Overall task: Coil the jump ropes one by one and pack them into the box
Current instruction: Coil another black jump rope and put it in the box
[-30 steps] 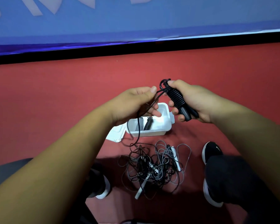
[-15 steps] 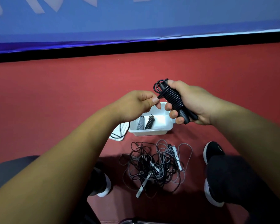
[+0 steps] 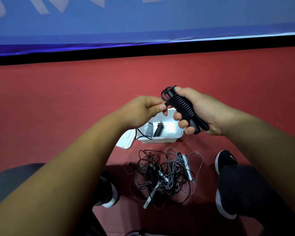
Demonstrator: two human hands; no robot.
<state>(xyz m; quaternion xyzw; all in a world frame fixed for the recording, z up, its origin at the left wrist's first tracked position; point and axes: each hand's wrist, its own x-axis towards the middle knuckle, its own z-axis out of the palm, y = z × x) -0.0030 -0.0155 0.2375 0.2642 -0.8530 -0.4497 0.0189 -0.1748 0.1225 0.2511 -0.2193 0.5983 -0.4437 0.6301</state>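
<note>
Above the white box (image 3: 160, 139), right hand (image 3: 197, 110) clamps the coiled black jump rope (image 3: 182, 108); left hand (image 3: 143, 111) pinches its loose end. Two coiled ropes (image 3: 154, 129) inside box; tangled ropes (image 3: 165, 174) on floor.

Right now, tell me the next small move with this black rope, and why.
Probably tuck the rope end pinched by the left hand under the last wrap. The black rope already sits tightly wound around its handles in the right hand, with only a short tail left.

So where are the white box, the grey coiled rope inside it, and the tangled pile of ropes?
white box (image 3: 175, 133), head view, right rim.
grey coiled rope (image 3: 149, 129), head view, mid-coil.
tangled pile (image 3: 165, 178), head view, centre of the tangle.
</note>
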